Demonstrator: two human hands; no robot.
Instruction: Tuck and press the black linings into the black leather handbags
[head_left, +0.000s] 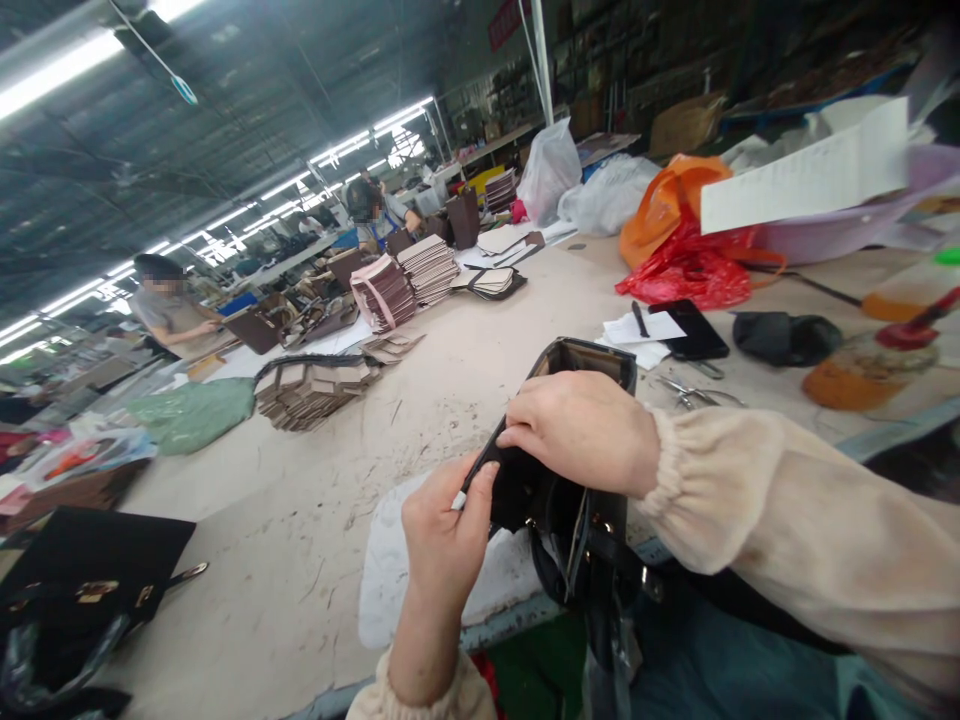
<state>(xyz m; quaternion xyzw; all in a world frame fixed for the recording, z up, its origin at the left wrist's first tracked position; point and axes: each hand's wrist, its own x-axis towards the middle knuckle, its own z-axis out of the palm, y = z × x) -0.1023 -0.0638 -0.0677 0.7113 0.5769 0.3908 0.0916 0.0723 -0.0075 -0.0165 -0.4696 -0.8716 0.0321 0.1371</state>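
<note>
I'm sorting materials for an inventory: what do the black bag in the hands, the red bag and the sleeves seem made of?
Held black bag: probably leather or imitation leather, given its smooth, slightly glossy edges; I can't tell which.
Red bag: likely thin plastic film, shiny and crumpled.
Sleeves: matte fabric, softly creased, with gathered, probably elasticated cuffs.

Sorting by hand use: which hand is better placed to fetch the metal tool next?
Probably the right hand: it's nearer the metal tool; the left hand, farther off, grips the edge of the black bag.
</note>
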